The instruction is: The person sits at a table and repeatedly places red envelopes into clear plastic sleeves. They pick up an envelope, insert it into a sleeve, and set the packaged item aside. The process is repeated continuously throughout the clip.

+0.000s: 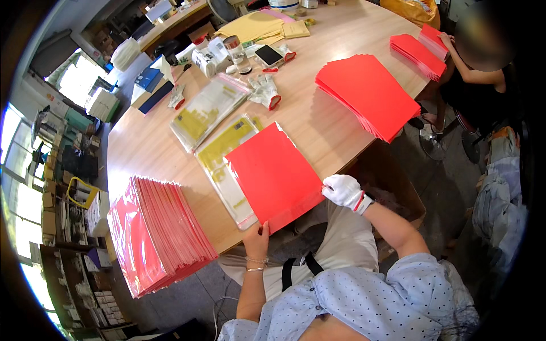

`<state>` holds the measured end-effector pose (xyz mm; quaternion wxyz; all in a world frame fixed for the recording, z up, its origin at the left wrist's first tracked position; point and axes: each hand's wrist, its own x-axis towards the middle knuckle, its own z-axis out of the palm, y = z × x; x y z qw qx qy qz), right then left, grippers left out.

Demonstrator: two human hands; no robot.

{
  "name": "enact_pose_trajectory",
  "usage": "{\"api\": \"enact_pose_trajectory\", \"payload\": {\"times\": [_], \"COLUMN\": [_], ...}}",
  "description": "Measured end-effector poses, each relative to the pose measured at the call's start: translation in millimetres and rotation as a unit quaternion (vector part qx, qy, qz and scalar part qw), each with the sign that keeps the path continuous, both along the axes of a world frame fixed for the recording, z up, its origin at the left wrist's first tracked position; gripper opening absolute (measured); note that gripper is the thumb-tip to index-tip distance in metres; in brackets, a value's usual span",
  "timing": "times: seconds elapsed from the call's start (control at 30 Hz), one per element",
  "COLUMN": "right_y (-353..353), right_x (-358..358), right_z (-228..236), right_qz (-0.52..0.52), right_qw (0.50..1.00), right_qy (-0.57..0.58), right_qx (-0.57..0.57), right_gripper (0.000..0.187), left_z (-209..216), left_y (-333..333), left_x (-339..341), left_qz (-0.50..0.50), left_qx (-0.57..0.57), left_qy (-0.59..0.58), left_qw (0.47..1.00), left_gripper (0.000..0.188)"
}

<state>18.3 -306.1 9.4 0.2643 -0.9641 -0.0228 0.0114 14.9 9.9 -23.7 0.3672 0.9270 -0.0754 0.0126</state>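
In front of me a red card (276,173) lies in a clear plastic sleeve at the table's near edge. My left hand (257,241), bare with a bracelet, pinches the sleeve's near left corner, thumb on top. My right hand (342,191), in a white glove, is closed on its near right corner. Partly under the card is a clear plastic bag stack (230,150) with yellow showing through. A thick stack of sleeved red cards (153,233) stands to the left. On the right a fanned pile of bare red cards (367,94) overhangs the table edge slightly.
Farther back are another pack of clear bags (207,111), white gloves (264,91), a phone (268,55), a glass jar (238,54) and yellow envelopes (250,28). At the far right another person's hand (447,41) touches red cards. A cardboard box (398,193) stands below the table edge.
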Motion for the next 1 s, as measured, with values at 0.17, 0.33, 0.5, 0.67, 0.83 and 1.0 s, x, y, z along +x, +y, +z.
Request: {"api": "enact_pose_trajectory", "payload": {"times": [0.17,0.33,0.5,0.67,0.83,1.0], "right_y": [18.0,26.1,68.1,183.0,310.8,343.4], "right_x": [-11.8,-30.6,-42.7,7.5,50.0,51.3], "right_z": [-12.2,-28.2,-24.8,70.5,161.2,182.3], "right_qz": [-0.168,-0.139,-0.039,0.154,0.339,0.36], "right_qw": [0.952,0.82,0.809,0.803,0.798,0.848], "right_qy": [0.005,0.073,0.099,0.07,0.089,0.068], "right_qx": [0.256,0.551,0.577,0.572,0.49,0.382], "right_gripper": [0.02,0.026,0.042,0.038,0.035,0.032], "left_z": [-6.1,29.4,123.5,218.4,243.4,177.5], "left_y": [11.6,1.9,22.0,121.9,291.0,363.9], "left_x": [-4.6,-11.0,-27.5,-64.6,-58.8,-60.6], "left_qz": [0.09,0.122,0.021,0.186,0.257,0.294], "left_qx": [-0.068,-0.394,-0.283,-0.119,-0.196,-0.303], "left_qy": [0.056,0.248,0.139,-0.111,-0.195,-0.119], "left_qw": [0.992,0.877,0.949,0.969,0.926,0.899], "left_gripper": [0.025,0.028,0.031,0.024,0.035,0.039]}}
